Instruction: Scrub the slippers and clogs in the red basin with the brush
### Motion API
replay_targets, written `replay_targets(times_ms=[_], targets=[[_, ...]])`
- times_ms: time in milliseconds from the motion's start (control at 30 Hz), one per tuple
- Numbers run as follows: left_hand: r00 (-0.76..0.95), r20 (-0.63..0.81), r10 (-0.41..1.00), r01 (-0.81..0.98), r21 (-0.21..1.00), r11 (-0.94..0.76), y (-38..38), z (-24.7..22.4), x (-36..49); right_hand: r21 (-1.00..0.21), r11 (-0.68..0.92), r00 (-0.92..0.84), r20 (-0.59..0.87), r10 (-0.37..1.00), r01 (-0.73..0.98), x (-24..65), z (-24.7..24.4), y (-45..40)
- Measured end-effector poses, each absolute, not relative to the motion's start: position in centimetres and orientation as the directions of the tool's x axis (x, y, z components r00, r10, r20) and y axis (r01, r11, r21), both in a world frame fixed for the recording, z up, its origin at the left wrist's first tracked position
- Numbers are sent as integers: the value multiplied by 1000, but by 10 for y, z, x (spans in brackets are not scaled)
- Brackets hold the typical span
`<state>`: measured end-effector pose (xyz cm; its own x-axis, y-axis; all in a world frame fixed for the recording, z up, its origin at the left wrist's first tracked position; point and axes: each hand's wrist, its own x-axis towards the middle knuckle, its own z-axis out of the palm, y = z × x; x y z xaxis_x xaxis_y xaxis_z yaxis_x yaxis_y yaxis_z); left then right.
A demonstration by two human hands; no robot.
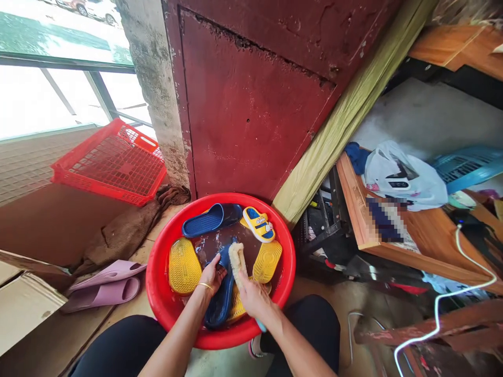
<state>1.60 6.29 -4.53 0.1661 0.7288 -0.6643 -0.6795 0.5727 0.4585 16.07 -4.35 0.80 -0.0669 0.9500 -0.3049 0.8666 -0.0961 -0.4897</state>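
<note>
A red basin (291,256) of dark water stands between my knees. Inside it, my left hand (212,276) grips a blue slide slipper (220,306) by its strap. My right hand (254,296) is closed round a scrub brush (236,257) with cream bristles. The bristles lie against or just beside the blue slipper's strap; I cannot tell which. Another blue slide slipper (204,222) rests at the basin's far side. Near it is a small yellow and blue child's sandal (259,224). Yellow slippers lie sole up at the left (184,267) and right (268,263).
Pink slippers (113,290) sit on the floor left of the basin, near cardboard (27,303). A red plastic crate (121,165) leans behind them. The dark red door (243,120) rises beyond the basin. On the right, a wooden shelf (361,225) holds a white plastic bag (404,178).
</note>
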Motion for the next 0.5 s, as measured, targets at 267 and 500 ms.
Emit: replay_targets(times_ms=[267, 500], targets=[[254, -551, 795, -676, 487, 553, 53, -40, 28, -446, -163, 51, -253, 966, 880, 161, 29, -1], [229, -504, 833, -643, 564, 518, 44, -41, 32, -400, -10, -76, -199, 977, 917, 162, 35, -6]])
